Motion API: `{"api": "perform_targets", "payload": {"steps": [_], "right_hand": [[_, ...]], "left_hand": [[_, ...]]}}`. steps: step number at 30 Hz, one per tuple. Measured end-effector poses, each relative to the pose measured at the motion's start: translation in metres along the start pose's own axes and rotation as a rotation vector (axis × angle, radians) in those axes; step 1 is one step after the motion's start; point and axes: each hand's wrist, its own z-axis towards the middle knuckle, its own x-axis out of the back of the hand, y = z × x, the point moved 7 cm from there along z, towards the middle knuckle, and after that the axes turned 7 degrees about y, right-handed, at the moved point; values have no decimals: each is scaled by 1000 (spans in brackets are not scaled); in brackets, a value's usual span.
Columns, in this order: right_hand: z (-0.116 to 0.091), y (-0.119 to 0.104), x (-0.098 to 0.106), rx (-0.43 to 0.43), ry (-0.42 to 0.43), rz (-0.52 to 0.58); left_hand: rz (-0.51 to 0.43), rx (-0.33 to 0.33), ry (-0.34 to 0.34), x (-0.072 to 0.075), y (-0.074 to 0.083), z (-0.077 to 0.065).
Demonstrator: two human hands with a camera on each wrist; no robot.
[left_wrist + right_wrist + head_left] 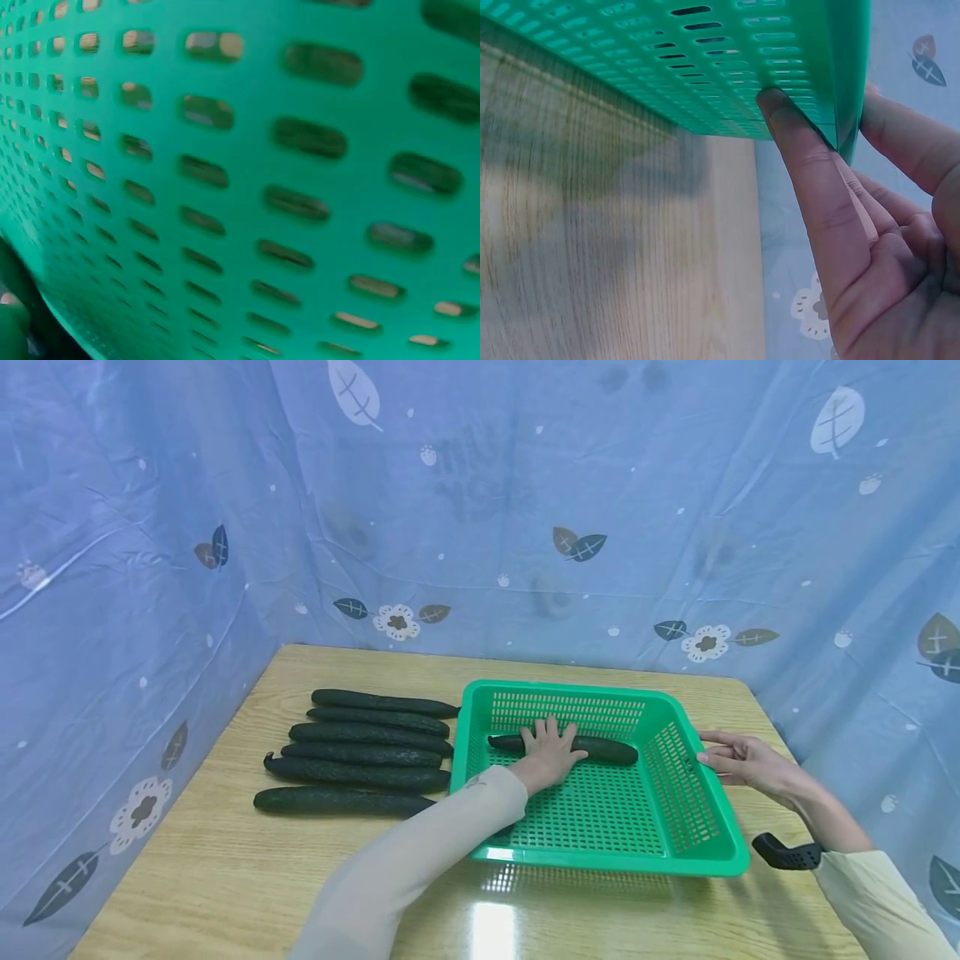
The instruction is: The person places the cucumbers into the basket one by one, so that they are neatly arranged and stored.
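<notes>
A green plastic basket [600,858] with slotted walls stands on the table. Inside it, a dark green cucumber [611,751] lies along the far wall. My left hand [551,755] reaches in from above and grips this cucumber around its middle, fingers over the far side and thumb on the near side. The slotted wall fills most of the left wrist view, with only a fingertip and a dark edge at lower left. At the basket's right rim, my right hand [750,767] pinches the edge, thumb on one side and fingers against the outer wall [727,56].
Several more cucumbers [367,754] lie side by side left of the basket on the wooden table [225,877]. A dark end [501,832] shows beside my left sleeve. Blue patterned cloth [480,510] hangs behind and at both sides. A black strap piece [787,852] sits at my right wrist.
</notes>
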Motion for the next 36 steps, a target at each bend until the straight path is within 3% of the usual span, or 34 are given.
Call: {"api": "perform_targets", "payload": {"steps": [8, 15, 22, 28, 36], "right_hand": [[-2, 1, 1, -24, 30, -19], [0, -1, 0, -25, 16, -8], [2, -1, -2, -18, -30, 61], [2, 1, -3, -15, -34, 107], [-1, 0, -1, -30, -29, 107]], "left_hand": [[69, -39, 23, 2, 3, 1], [194, -101, 61, 17, 5, -1], [171, -126, 50, 30, 7, 3], [139, -163, 118, 53, 7, 5], [131, -173, 164, 89, 1, -6]]}}
